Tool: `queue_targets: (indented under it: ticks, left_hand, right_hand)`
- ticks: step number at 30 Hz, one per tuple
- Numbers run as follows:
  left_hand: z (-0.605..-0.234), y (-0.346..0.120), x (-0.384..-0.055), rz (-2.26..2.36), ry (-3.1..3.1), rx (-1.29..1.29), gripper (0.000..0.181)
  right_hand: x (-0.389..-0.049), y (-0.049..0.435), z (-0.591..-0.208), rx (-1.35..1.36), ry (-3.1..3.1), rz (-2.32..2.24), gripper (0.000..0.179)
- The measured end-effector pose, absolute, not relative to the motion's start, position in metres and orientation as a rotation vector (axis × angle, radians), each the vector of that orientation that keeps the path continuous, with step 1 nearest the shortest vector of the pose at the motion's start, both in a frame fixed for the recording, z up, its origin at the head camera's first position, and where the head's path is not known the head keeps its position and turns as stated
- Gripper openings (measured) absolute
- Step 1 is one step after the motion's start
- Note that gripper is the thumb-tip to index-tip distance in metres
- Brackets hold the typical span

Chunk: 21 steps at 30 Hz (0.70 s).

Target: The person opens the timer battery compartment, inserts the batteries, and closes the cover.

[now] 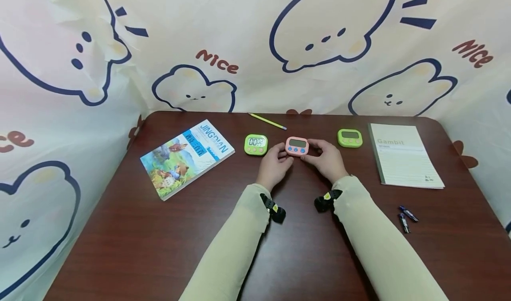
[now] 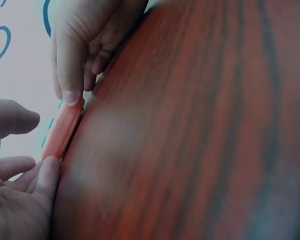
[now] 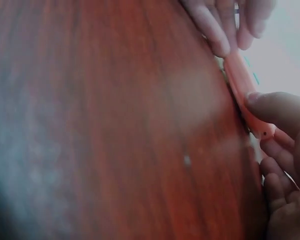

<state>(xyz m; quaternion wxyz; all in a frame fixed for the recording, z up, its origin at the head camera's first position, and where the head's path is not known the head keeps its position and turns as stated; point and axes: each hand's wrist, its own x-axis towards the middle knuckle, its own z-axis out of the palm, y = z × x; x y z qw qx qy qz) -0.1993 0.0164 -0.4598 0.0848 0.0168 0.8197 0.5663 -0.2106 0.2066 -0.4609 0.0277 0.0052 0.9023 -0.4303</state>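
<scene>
A small pink digital timer (image 1: 297, 146) with a grey screen and blue buttons sits at the far middle of the table, between both hands. Its right side is pinched by my right hand (image 1: 329, 161), thumb on the near edge in the right wrist view. My left hand (image 1: 275, 165) holds the left end; in the left wrist view its thumb touches the timer's edge (image 2: 65, 127) while the index finger is lifted off. A green timer (image 1: 256, 144) with lit digits stands just left of the left hand. Another green timer (image 1: 350, 138), its screen without visible digits, lies beyond the right hand.
On the left lies a book (image 1: 187, 159) with a colourful cover. A yellow-green pencil (image 1: 267, 121) rests near the back edge. At right are a Gambit notepad (image 1: 407, 156) and two small batteries (image 1: 404, 223). A patterned cloth (image 1: 255, 34) hangs behind the brown table (image 1: 167, 247).
</scene>
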Motion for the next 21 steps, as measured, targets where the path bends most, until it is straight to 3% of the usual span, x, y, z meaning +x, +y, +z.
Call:
queue_targets:
  ticks: [21]
  left_hand:
    - [-0.470,-0.015,-0.150,1.915,2.304,0.216,0.064]
  right_hand:
    - [-0.134,0.192,-0.470,-0.200,2.713,-1.714,0.052]
